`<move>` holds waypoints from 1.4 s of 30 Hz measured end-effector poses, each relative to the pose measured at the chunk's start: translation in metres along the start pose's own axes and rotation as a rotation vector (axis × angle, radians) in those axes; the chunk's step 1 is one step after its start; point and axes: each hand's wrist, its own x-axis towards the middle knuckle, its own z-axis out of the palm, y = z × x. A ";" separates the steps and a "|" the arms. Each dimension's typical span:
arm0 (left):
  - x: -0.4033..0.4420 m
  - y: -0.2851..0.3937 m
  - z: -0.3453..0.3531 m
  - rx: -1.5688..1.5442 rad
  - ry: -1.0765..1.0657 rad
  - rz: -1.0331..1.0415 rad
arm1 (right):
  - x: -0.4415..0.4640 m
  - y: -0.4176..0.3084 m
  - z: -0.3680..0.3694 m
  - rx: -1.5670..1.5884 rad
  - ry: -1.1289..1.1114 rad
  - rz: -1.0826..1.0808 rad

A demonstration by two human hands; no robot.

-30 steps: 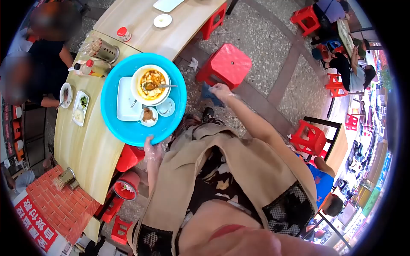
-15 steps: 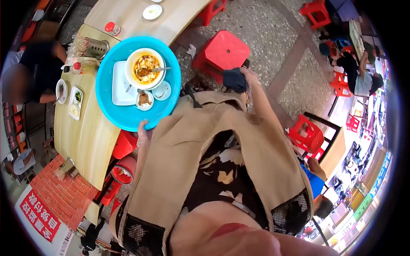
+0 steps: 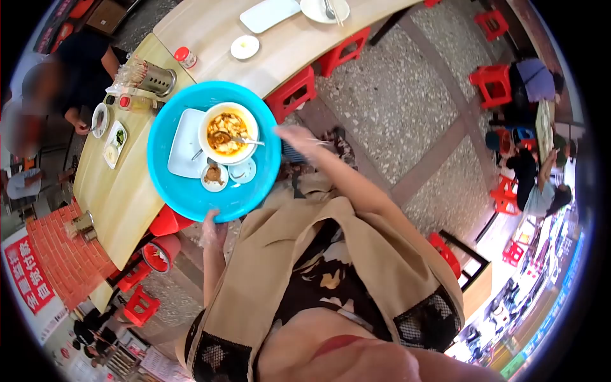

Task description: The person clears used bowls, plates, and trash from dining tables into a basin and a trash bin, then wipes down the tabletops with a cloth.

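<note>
A blue plastic basin (image 3: 167,181) overlaps the table edge in front of me. My left hand (image 3: 212,228) grips its near rim. In the basin are a bowl (image 3: 253,121) of orange-red soup with white pieces and a spoon, a white rectangular plate (image 3: 186,143), a small dish (image 3: 214,186) with brown food, and another small dish (image 3: 242,170). My right hand (image 3: 302,143) is by the basin's right rim, fingers pointing toward it. A dark bluish cloth (image 3: 293,155) shows partly beneath that hand and appears held in it.
Along the light wood table (image 3: 127,210) stand a red-capped jar (image 3: 185,56), a metal chopstick holder (image 3: 158,81) and an oval dish (image 3: 115,145). Further along are a small plate (image 3: 245,47) and a white tray (image 3: 270,14). Red stools (image 3: 294,94) stand beside it. A person sits across.
My right hand has moved left from beside the red stool to the basin's rim. In view, the basin sits lower and slightly right. More dishes on the table have come into sight.
</note>
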 end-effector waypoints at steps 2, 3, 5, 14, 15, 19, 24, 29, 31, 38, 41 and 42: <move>-0.016 -0.015 0.031 0.053 0.052 0.056 | 0.025 0.005 -0.011 -0.153 -0.087 0.090; -0.023 -0.024 0.048 0.123 0.112 0.097 | 0.026 0.001 -0.027 -0.340 -0.130 0.079; -0.033 -0.039 0.080 0.139 0.094 0.197 | 0.025 0.037 -0.054 0.022 -0.122 0.156; -0.015 -0.186 0.263 0.138 -0.113 -0.103 | -0.054 0.016 -0.332 -0.070 0.156 0.266; -0.010 -0.199 0.296 0.146 -0.188 -0.206 | -0.066 0.003 -0.363 -0.092 0.194 0.255; 0.023 -0.220 0.418 0.658 -0.589 0.155 | -0.077 -0.026 -0.464 0.162 0.465 0.222; 0.123 -0.222 0.561 0.771 -0.726 0.527 | -0.026 -0.068 -0.579 0.045 0.681 0.161; 0.186 -0.159 0.726 0.571 -0.508 -0.053 | 0.090 -0.112 -0.629 0.301 0.801 0.106; 0.219 -0.140 0.775 0.614 -0.530 -0.039 | 0.134 -0.119 -0.647 0.402 0.749 0.123; 0.307 -0.099 0.876 0.672 -0.468 0.154 | 0.253 -0.136 -0.674 0.463 0.837 0.180; 0.321 -0.094 0.878 0.539 -0.492 0.275 | 0.264 -0.136 -0.664 0.572 0.666 0.227; 0.313 -0.090 0.863 0.777 -0.379 0.497 | 0.263 -0.119 -0.659 0.411 0.522 0.301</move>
